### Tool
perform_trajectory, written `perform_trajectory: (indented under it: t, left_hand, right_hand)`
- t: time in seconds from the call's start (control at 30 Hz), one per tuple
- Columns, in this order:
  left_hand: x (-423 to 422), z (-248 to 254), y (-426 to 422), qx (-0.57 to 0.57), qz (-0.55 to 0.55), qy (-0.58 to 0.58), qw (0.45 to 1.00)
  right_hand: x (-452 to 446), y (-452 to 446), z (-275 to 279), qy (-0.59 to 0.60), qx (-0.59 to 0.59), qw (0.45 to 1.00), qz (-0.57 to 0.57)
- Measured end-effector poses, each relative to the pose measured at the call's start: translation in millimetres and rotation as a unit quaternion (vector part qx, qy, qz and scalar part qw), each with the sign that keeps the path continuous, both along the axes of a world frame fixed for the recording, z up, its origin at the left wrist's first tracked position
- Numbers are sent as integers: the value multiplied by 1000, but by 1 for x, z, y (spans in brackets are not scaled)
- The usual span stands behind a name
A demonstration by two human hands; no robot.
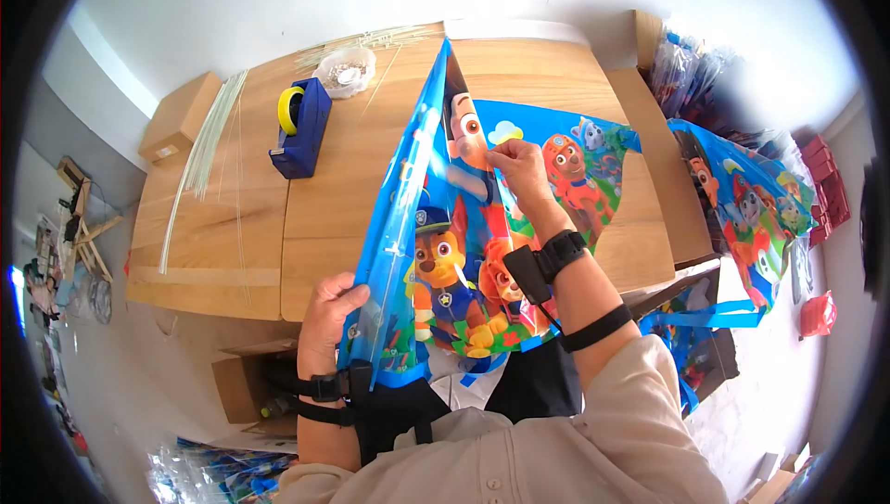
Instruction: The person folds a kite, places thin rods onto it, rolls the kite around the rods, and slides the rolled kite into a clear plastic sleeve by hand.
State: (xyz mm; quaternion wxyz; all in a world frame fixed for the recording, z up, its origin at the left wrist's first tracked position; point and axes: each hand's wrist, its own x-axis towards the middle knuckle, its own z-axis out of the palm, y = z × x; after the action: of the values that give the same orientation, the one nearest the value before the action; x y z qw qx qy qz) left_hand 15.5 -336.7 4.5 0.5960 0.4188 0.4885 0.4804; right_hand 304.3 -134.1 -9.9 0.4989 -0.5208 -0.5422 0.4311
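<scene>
A blue plastic kite [436,244] printed with cartoon dogs stands partly folded before me, its tip pointing away over the table. My left hand [334,309] is closed on the kite's lower left edge, thumb on top. My right hand [524,170] pinches the kite's printed sheet near its upper middle, fingertips together. Part of the sheet [579,165] spreads flat on the table to the right of that hand. The lower edge hangs over my lap. What lies inside the fold is hidden.
On the wooden table [213,235] are a blue tape dispenser [304,128] with yellow tape, a clear tub [345,72] of small parts, thin pale rods [199,156] and a cardboard box [181,114]. More printed kites [751,198] hang at right beside a carton [663,170]. An open box [250,379] sits below.
</scene>
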Motion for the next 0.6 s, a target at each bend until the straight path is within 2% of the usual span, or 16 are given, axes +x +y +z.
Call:
perform_trajectory:
  t: [0.1, 0.17, 0.2, 0.3, 0.37, 0.43, 0.47, 0.5, 0.57, 0.6]
  left_hand:
    - [-2, 3, 0, -18, 30, -23, 999]
    - [-1, -3, 6, -33, 62, -17, 997]
    - [-1, -9, 10, -52, 96, -10, 994]
    - [-12, -50, 15, -57, 127, 26, 990]
    - [-8, -54, 16, -77, 130, 0, 988]
    - [-3, -52, 15, -98, 135, -27, 986]
    - [2, -48, 16, -85, 151, 4, 985]
    - [5, -46, 16, -72, 166, 35, 983]
    - [7, -50, 18, -67, 154, 49, 985]
    - [6, -53, 20, -60, 144, 64, 986]
  right_hand:
    - [11, -6, 5, 19, -16, 1000, -1]
    - [22, -11, 13, -10, -53, 998, -38]
    - [35, -2, -1, -86, -3, 995, -47]
    - [75, 5, -7, -121, 14, 988, -95]
    - [89, -29, 52, 37, 1, 997, -64]
    - [153, -21, 65, 32, -8, 995, -92]
    - [198, -12, 65, 19, 67, 991, -118]
    - [236, -17, 81, 13, 81, 984, -158]
    - [337, -38, 125, -30, 130, 950, -284]
    - [393, -56, 154, -80, 164, 915, -360]
